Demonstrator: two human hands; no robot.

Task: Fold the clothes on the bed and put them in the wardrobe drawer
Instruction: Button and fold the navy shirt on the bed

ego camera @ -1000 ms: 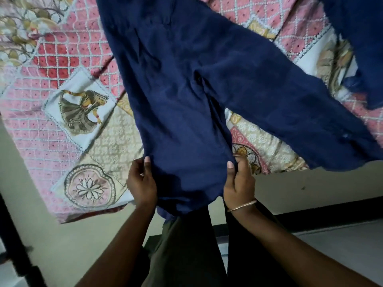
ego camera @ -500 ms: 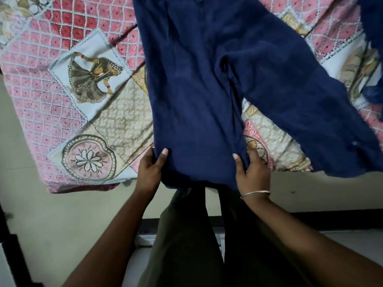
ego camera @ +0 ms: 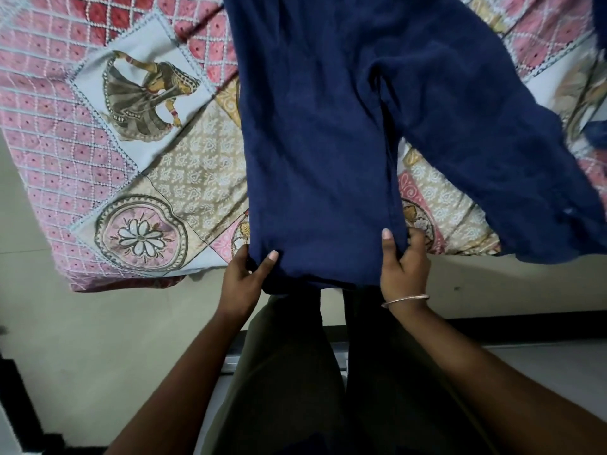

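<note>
A navy blue garment (ego camera: 322, 142) lies spread on the patterned bedsheet (ego camera: 98, 152), its near end hanging over the bed's edge. One part of it branches off to the right (ego camera: 486, 152). My left hand (ego camera: 243, 277) grips the near left corner, thumb on top of the cloth. My right hand (ego camera: 405, 267), a thin bangle on its wrist, pinches the near right edge with the thumb on top. More navy cloth (ego camera: 599, 133) shows at the far right edge.
The bed's side wall (ego camera: 82, 339) drops below the sheet. My legs (ego camera: 295, 372) stand against the bed. A grey floor strip (ego camera: 542, 362) lies at the right, and a dark post (ego camera: 19, 399) stands at the lower left.
The view has moved in closer over the bed. Both hands keep their hold on the garment's near end, which has slid further onto the sheet and lies flatter.
</note>
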